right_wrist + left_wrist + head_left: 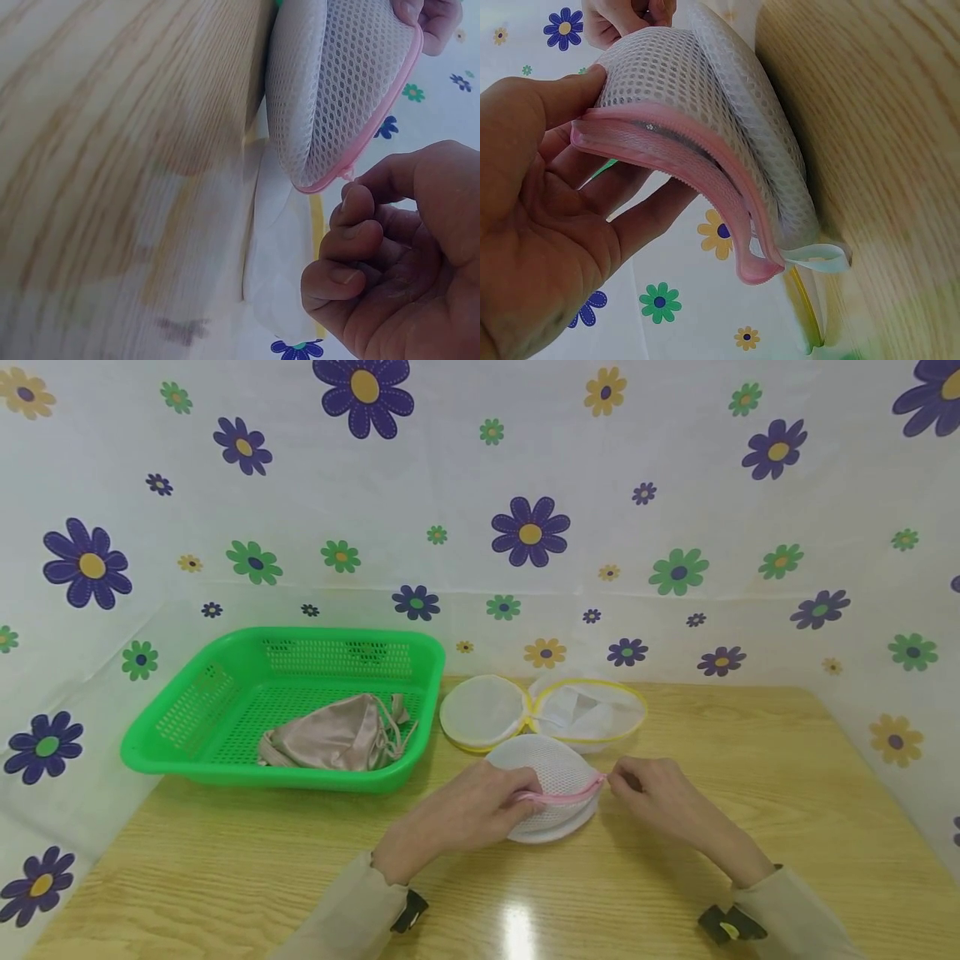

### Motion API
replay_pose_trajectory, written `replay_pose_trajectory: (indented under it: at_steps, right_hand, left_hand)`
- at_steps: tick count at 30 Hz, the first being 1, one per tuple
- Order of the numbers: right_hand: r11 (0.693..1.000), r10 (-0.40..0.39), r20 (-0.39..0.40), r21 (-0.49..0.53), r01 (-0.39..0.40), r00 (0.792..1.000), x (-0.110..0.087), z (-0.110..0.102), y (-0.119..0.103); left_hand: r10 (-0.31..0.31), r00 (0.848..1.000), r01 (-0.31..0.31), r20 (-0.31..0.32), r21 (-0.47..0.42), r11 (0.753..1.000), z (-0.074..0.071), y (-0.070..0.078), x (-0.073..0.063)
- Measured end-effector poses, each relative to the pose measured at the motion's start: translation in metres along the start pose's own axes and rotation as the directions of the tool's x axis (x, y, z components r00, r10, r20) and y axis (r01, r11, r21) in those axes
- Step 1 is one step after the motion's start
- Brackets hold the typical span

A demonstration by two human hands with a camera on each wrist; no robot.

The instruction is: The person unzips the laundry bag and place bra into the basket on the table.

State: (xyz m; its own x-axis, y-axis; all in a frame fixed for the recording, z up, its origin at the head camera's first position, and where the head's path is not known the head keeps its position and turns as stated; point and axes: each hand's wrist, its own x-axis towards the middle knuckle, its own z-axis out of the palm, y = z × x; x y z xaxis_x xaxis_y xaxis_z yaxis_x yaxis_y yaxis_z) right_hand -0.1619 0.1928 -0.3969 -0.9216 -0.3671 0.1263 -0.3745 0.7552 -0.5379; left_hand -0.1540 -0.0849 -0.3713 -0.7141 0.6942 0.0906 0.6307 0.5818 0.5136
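A white mesh laundry bag with a pink zipper sits in front of me on the wooden table. My left hand grips its edge, with thumb and fingers on either side of the zipper line. In the left wrist view the pink zipper gapes along part of its length. At the bag's right corner my right hand pinches the small pink zipper pull between thumb and index finger. The other fingers of that hand are curled toward the palm.
Behind the bag lies a second mesh bag with yellow trim, spread open in two halves, white material in the right one. To the left stands a green plastic basket holding a taupe satin drawstring pouch. A flowered cloth hangs behind the table.
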Motion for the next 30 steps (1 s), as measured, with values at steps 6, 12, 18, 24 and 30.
replay_pose_trajectory:
  at_steps: [6,12,18,24,30]
  right_hand:
    - [1.0,-0.015,-0.011,-0.006,0.014,1.0,0.0002,-0.0001,0.0008]
    - [1.0,-0.01,-0.019,-0.017,0.009,1.0,0.001,0.0007,0.0035]
    - [1.0,-0.001,-0.028,-0.028,0.0,1.0,0.0028,0.0029,0.0077]
    - [0.999,0.012,-0.018,-0.039,-0.013,1.0,0.0041,0.0033,0.0077]
    - [0.998,0.044,0.003,-0.054,-0.044,0.999,0.0069,0.0046,0.008]
  left_hand:
    - [0.003,1.0,-0.003,-0.001,-0.006,1.0,0.0003,-0.0005,-0.0008]
    - [-0.005,1.0,0.005,0.007,-0.01,1.0,0.0006,-0.0012,-0.0015]
    - [-0.005,1.0,0.005,0.01,-0.014,1.0,0.0007,-0.0017,-0.0014]
    - [-0.005,1.0,0.005,0.008,-0.012,1.0,0.0004,-0.0015,-0.0014]
    - [-0.013,1.0,0.013,0.014,-0.026,1.0,0.0008,-0.0021,-0.0019]
